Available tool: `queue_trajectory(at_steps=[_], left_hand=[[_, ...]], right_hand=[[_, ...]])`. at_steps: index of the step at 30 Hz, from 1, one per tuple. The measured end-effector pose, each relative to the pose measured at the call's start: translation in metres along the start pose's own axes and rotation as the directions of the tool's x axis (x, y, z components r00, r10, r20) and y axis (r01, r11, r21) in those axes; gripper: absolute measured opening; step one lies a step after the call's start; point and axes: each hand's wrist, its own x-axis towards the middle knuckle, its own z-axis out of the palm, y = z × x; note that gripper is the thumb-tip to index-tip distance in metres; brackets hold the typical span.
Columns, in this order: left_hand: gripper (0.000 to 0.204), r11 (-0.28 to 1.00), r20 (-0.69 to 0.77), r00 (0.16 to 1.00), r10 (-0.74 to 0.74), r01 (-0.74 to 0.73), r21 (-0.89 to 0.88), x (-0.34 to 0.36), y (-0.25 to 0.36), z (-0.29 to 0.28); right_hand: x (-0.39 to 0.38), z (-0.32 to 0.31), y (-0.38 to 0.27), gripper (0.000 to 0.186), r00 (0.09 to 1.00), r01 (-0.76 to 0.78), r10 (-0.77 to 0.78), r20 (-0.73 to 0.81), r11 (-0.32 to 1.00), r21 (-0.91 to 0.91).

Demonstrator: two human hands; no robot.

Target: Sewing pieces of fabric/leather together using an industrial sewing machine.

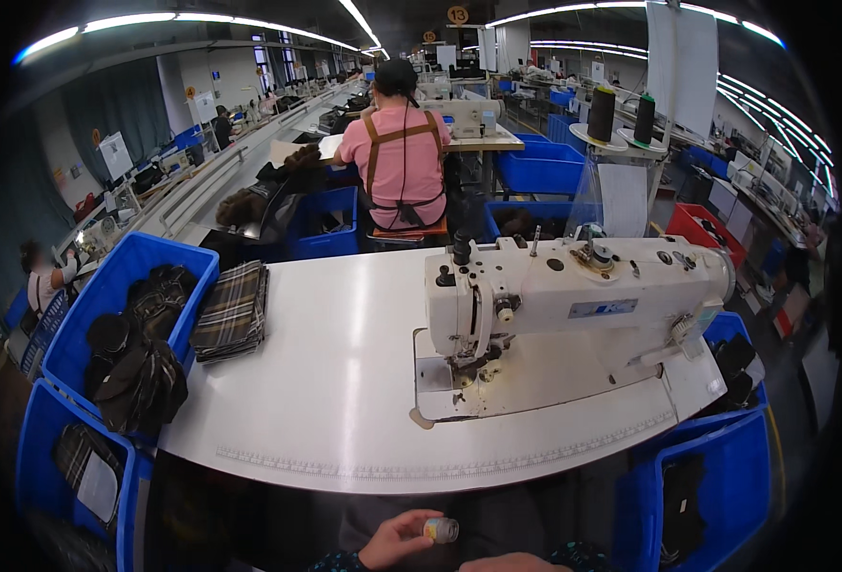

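My left hand [394,541] is closed around a small cylindrical jar [443,530] with a pale, partly yellow label. It holds the jar tilted on its side above my lap, just in front of the table's near edge. My right hand [511,563] lies low at the bottom rim of the picture, to the right of the jar and apart from it. Its fingers are mostly cut off. Beyond the hands is the white sewing table [316,400], with a white industrial sewing machine [573,296] on its right half.
Folded plaid cloth [231,313] lies at the table's left edge. Blue bins [59,353] with dark garments stand left; another blue bin [740,477] is at right. Thread cones [601,114] stand behind the machine. A person in a pink shirt [405,162] sits ahead.
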Motion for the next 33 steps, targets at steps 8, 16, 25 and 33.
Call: queue_trajectory(at_steps=[8, 16, 25, 33], left_hand=[[0.049, 0.999, 0.007, 1.0, 0.011, -0.011, 0.04, 0.001, 0.0, 0.0], [0.05, 0.996, 0.006, 1.0, -0.016, 0.015, 0.083, -0.004, 0.007, 0.005], [0.048, 0.994, 0.021, 0.999, -0.035, 0.033, 0.107, 0.002, 0.003, 0.0], [0.048, 0.99, 0.037, 0.998, -0.048, 0.043, 0.136, 0.004, 0.005, 0.001]], right_hand=[[0.011, 0.008, 0.036, 0.043, 0.789, 0.421, -0.371, 0.489, 0.907, 0.009], [0.01, 0.023, -0.014, 0.05, 0.859, 0.331, -0.321, 0.398, 0.942, 0.045], [0.008, -0.002, 0.004, 0.049, 0.849, 0.365, -0.376, 0.37, 0.925, 0.104], [0.002, -0.012, 0.012, 0.047, 0.863, 0.421, -0.389, 0.323, 0.907, -0.031]])
